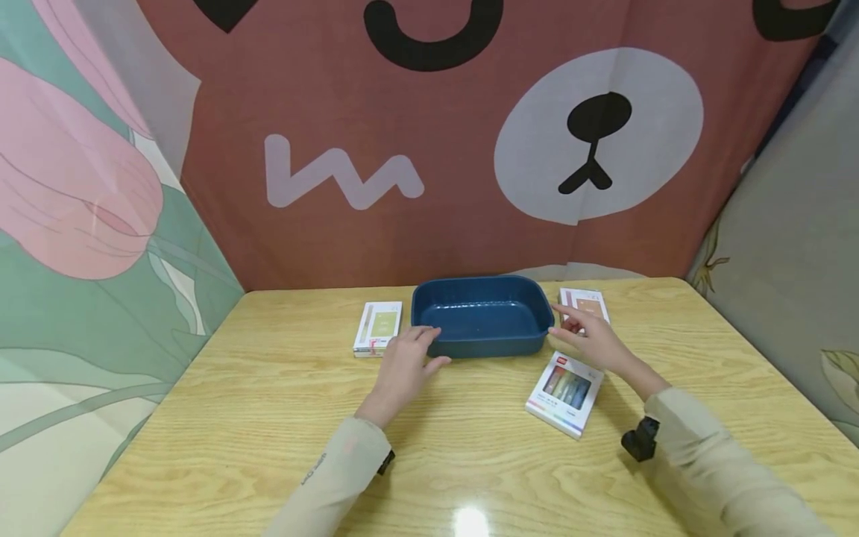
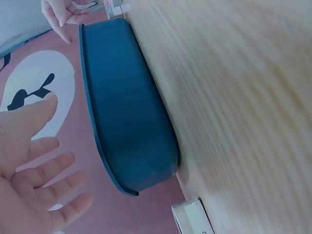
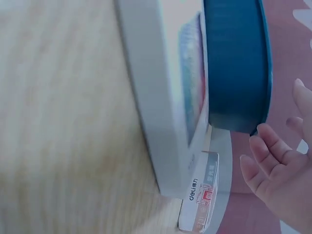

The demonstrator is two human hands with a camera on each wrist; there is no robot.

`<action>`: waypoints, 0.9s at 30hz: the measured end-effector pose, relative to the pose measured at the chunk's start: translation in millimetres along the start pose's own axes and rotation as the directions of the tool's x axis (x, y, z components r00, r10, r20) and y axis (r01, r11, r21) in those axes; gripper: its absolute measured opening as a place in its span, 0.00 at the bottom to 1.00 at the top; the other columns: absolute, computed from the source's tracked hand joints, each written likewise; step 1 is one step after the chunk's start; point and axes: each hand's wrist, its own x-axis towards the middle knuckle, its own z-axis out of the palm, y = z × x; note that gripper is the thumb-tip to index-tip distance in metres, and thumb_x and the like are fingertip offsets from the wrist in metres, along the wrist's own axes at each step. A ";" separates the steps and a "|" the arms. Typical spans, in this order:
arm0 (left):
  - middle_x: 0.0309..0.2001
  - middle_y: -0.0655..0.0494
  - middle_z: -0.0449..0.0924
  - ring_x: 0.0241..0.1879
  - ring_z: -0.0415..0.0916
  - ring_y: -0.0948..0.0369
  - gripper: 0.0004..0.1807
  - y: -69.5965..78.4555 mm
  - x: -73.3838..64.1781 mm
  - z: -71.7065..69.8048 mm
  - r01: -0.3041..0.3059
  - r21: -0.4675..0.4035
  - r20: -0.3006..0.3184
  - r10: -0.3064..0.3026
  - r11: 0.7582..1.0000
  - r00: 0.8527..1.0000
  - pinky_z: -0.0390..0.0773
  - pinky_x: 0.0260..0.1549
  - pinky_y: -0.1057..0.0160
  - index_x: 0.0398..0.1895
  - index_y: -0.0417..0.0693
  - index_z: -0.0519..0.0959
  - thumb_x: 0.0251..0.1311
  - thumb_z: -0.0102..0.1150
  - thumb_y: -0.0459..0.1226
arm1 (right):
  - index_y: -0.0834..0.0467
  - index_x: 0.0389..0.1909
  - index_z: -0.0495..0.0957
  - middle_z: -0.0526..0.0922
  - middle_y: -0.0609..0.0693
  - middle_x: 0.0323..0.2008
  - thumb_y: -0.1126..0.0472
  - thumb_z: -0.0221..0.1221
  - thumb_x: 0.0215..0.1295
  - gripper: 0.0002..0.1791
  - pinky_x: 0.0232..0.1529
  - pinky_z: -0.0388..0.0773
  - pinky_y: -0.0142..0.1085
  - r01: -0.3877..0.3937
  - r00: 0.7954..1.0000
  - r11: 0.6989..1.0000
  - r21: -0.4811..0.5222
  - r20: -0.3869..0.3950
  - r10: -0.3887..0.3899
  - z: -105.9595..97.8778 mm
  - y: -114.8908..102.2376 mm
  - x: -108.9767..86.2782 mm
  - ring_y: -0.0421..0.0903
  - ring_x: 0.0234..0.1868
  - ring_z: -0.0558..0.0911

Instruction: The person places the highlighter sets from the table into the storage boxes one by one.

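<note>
A dark blue rectangular tray (image 1: 483, 347) with raised walls stands upright at the back of the table, and its inside shows nothing in it. My left hand (image 1: 405, 365) hovers by its front left corner. In the left wrist view the fingers of this hand (image 2: 36, 170) are spread and apart from the tray (image 2: 126, 107). At the tray's right end is my right hand (image 1: 593, 341), holding nothing. Its fingertips (image 3: 263, 130) lie close to the rim in the right wrist view; whether they touch it I cannot tell. Below that hand lies a white box with a window showing coloured sticks (image 1: 566, 394).
Left of the tray lies a white box with a green panel (image 1: 379, 328). Another white box with an orange panel (image 1: 592, 304) lies to the right, partly behind my right hand. A printed cloth (image 1: 403, 239) hangs behind the wooden table (image 1: 268, 418).
</note>
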 end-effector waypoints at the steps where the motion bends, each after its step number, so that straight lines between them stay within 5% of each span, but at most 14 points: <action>1: 0.46 0.48 0.76 0.48 0.71 0.53 0.25 -0.9 -0.2 -0.3 -0.004 -0.010 -0.018 0.004 1.000 1.000 0.70 0.45 0.55 0.49 0.41 0.76 0.48 0.64 0.45 | 0.73 0.56 0.65 0.76 0.53 0.28 0.62 0.57 0.60 0.27 0.29 0.70 0.35 0.000 1.000 1.000 0.004 -0.004 0.000 -1.0 0.9 1.4 0.46 0.30 0.72; 10: 0.41 0.48 0.77 0.43 0.73 0.54 0.23 -8.9 -1.8 1.6 -0.020 -0.076 -0.093 0.013 0.997 0.996 0.73 0.41 0.59 0.44 0.40 0.78 0.44 0.68 0.42 | 0.74 0.55 0.66 0.78 0.61 0.27 0.64 0.57 0.60 0.25 0.23 0.69 0.32 -0.019 1.000 0.996 0.089 0.002 0.019 -0.6 6.4 10.6 0.48 0.26 0.75; 16: 0.40 0.48 0.77 0.40 0.74 0.53 0.22 -11.7 -1.1 -1.1 0.040 -0.100 -0.079 -0.048 0.994 0.996 0.74 0.37 0.58 0.43 0.40 0.79 0.43 0.69 0.40 | 0.76 0.53 0.67 0.78 0.64 0.24 0.67 0.58 0.58 0.24 0.18 0.68 0.31 0.009 1.000 0.993 0.122 -0.014 -0.008 0.3 13.2 17.1 0.51 0.20 0.74; 22: 0.39 0.47 0.78 0.41 0.74 0.51 0.20 -16.6 0.0 -0.5 0.075 -0.122 -0.087 -0.086 0.990 0.992 0.74 0.38 0.57 0.41 0.39 0.79 0.43 0.69 0.39 | 0.73 0.59 0.61 0.78 0.64 0.25 0.65 0.58 0.59 0.30 0.18 0.70 0.33 -0.106 0.993 0.975 0.196 0.077 0.093 -4.5 15.7 22.6 0.51 0.21 0.74; 27: 0.39 0.46 0.79 0.42 0.74 0.50 0.19 -21.5 1.1 1.5 0.110 -0.112 -0.098 -0.121 0.988 0.988 0.74 0.40 0.56 0.39 0.38 0.80 0.43 0.69 0.39 | 0.72 0.62 0.55 0.75 0.62 0.24 0.67 0.58 0.58 0.34 0.18 0.67 0.34 -0.210 0.972 0.923 0.322 0.171 0.161 -9.1 16.8 26.3 0.46 0.18 0.69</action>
